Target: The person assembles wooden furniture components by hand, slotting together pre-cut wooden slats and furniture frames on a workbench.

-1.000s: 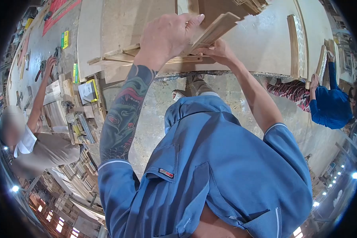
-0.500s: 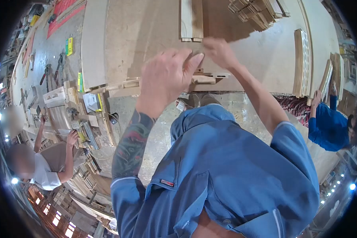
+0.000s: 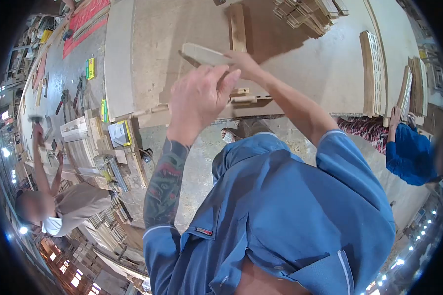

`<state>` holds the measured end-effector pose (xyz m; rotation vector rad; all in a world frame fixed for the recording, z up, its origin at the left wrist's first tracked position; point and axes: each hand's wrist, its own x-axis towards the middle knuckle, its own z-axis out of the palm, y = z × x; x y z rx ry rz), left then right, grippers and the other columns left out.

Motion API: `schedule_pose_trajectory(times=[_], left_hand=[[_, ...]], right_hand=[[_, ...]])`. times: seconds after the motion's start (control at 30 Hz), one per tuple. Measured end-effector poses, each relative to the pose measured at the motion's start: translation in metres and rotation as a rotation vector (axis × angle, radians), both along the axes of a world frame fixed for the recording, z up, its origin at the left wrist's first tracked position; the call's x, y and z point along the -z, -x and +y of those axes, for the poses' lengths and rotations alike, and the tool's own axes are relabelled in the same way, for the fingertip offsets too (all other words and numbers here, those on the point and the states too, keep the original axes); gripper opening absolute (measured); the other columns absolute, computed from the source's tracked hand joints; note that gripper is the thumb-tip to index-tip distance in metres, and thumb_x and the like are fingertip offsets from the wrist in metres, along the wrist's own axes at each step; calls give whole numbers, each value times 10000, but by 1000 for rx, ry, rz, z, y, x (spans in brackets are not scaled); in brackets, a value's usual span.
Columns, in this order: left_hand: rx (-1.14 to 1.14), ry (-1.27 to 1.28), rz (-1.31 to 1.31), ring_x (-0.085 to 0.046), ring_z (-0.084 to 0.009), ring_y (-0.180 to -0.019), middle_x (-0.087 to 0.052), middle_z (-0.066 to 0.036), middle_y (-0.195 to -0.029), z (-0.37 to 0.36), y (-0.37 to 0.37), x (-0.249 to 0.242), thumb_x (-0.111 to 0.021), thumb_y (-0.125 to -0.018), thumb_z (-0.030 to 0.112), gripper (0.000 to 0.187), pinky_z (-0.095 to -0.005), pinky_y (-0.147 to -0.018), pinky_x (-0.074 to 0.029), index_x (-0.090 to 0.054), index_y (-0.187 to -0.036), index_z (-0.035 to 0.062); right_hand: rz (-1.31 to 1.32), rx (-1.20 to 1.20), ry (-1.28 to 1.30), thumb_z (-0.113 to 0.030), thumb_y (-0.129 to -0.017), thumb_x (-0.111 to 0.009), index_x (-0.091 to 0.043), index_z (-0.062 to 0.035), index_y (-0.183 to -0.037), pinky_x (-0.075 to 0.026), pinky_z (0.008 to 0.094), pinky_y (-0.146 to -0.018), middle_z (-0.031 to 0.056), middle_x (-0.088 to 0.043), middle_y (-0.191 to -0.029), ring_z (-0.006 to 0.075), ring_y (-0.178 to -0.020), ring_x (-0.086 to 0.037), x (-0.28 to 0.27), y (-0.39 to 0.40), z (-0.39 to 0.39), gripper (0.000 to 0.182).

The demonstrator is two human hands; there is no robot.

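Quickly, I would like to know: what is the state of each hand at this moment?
Left hand: partly curled; whether it holds anything cannot be told.
Right hand: closed on one end of a pale wooden strip.

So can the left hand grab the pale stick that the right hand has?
Probably yes. The left hand looks close to the pale stick, whose free end pokes out from the right hand, and nothing seems to be in between. I can't tell how high each one is.

Right of the brown plank [image 3: 238,29], bare tabletop [image 3: 325,73] gave passage, though a slat pile [image 3: 302,17] stood there; just left, a pale board [image 3: 202,53] obstructed.
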<state>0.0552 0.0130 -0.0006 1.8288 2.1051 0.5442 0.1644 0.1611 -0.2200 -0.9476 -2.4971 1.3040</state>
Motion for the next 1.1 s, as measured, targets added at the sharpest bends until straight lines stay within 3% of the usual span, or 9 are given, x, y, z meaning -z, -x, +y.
schedule_pose_trajectory(times=[0.07, 0.27, 0.53, 0.6, 0.73, 0.87, 0.97, 1.07, 1.1], left_hand=[[12, -13, -25, -673, -362, -885, -710, -138, -976, 1, 2, 2, -509, -983, 453, 407, -420, -731, -531, -728, -1052, 117], [55, -1, -1, -671, -370, -909, -713, -149, -964, 5, 8, 6, -447, -982, 558, 519, -443, -749, -528, -733, -1063, 133], [41, 1, 2, -671, -371, -924, -718, -143, -963, 9, 10, 11, -425, -983, 574, 538, -457, -766, -524, -736, -1065, 143], [9, -10, -23, -672, -363, -935, -717, -138, -989, 8, 8, 12, -443, -984, 556, 510, -443, -770, -525, -736, -1065, 147], [-30, -15, 5, -671, -353, -946, -717, -130, -1008, 9, 5, 6, -468, -983, 534, 492, -422, -776, -527, -734, -1066, 129], [-23, -5, 36, -672, -338, -951, -718, -121, -1029, 12, 7, 6, -508, -979, 487, 458, -411, -789, -529, -727, -1067, 94], [-24, -7, 43, -673, -329, -948, -718, -121, -1030, 8, 4, 5, -543, -973, 446, 409, -406, -795, -531, -727, -1066, 93], [-29, -8, 61, -675, -324, -944, -718, -123, -1030, 8, 1, 1, -567, -967, 418, 370, -399, -794, -533, -730, -1061, 99], [-42, 11, 64, -675, -322, -943, -718, -124, -1030, 7, 0, 0, -575, -965, 410, 359, -394, -792, -533, -730, -1059, 101]], right_hand=[[199, 316, 99, -216, -882, -708, -637, -22, -1141, -524, 365, -824, 145, -694, -1008, 251, -942, -672, -34, -37, -17, 331], [397, 302, 434, -196, -909, -704, -645, 15, -1154, -521, 299, -788, 76, -702, -1095, 130, -940, -638, -36, -124, -62, 329], [66, 152, 32, -179, -851, -729, -733, -63, -1011, -529, 377, -755, 130, -728, -960, 267, -848, -692, -63, -130, -68, 198], [50, 41, -338, -198, -853, -714, -729, -87, -1018, -518, 413, -752, 128, -720, -916, 325, -832, -674, -52, -128, -76, 200], [0, -22, -113, -194, -839, -706, -710, -100, -1068, -501, 458, -806, 137, -706, -937, 353, -902, -653, -64, -129, -66, 247], [-99, -113, -100, -224, -877, -665, -655, -121, -1251, -501, 433, -921, 167, -684, -1165, 369, -1076, -639, -43, -149, -11, 389], [-210, 327, -69, -394, -894, -628, -479, 7, -1407, -358, 453, -1120, 243, -537, -1380, 367, -1269, -536, -8, -78, 47, 667], [-309, 550, 62, -438, -883, -628, -359, 39, -1465, -318, 478, -1136, 248, -491, -1429, 368, -1301, -504, 22, 10, 51, 800], [-351, 592, -281, -436, -877, -638, -377, 14, -1450, -346, 482, -1110, 217, -498, -1431, 368, -1300, -500, 38, 28, 42, 773]])
